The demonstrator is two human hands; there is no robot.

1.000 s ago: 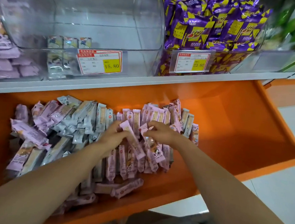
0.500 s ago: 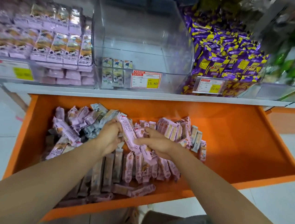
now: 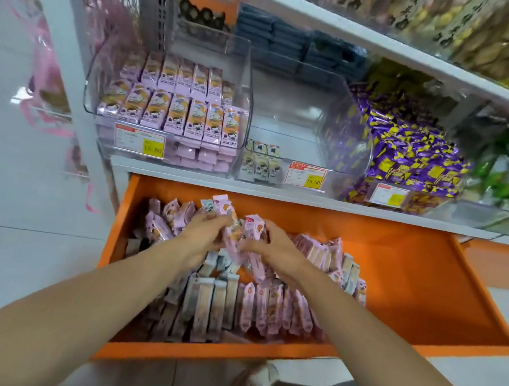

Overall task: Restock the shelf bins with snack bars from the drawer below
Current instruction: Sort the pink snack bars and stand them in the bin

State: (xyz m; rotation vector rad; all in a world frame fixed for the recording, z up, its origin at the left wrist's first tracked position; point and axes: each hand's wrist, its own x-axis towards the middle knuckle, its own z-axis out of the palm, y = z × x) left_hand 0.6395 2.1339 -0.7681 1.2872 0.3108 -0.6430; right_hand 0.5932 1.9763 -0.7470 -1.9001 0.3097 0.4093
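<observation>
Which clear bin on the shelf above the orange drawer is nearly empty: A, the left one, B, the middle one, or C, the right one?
B: the middle bin holds only a few bars at its front left, while the left bin is stacked with pink bars and the right bin heaped with purple packs.

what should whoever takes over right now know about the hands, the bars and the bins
Left hand and right hand each grip pink bars, held just above the pile in the orange drawer.
Left bin looks full of pink bars. Middle bin holds only a few pale bars at its front.
Left to do: shelve the held bars, then probably bring up more from the drawer.
</observation>
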